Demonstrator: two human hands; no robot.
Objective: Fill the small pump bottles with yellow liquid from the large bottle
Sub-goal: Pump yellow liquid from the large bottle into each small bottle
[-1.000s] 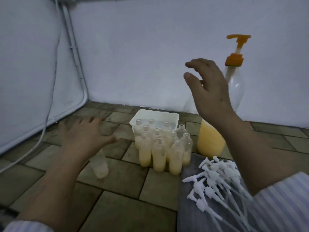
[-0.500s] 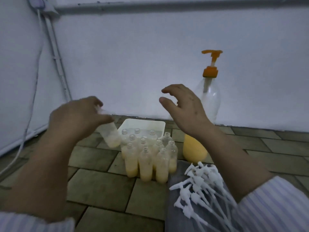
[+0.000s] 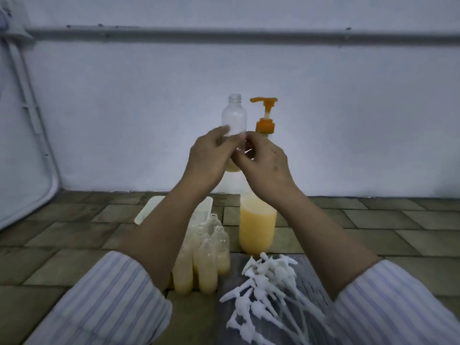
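Pipes (image 3: 224,33) run along the white wall at the far left and across the top. Lower, a white tray (image 3: 146,211) lies on the tiled floor (image 3: 62,232), and in front of it stands a group of filled small bottles (image 3: 206,265) with open necks. The left hand (image 3: 207,158) holds one small pump bottle (image 3: 234,115) upright in the air, fingers curled around its lower half; only a little yellow liquid shows at the bottom. This bottle looks like thin clear plastic, very light and easy to squeeze, so I think the grip is best low on the body and gentle, with the neck kept free. The right hand (image 3: 263,160) touches the same bottle with pinched fingertips; what it pinches exactly I cannot tell. Behind stands the large bottle (image 3: 257,227) with its orange pump (image 3: 265,115), partly full, probably heavy and steady. At the right, white pump heads (image 3: 268,295) lie in a pile on a grey mat (image 3: 308,270).
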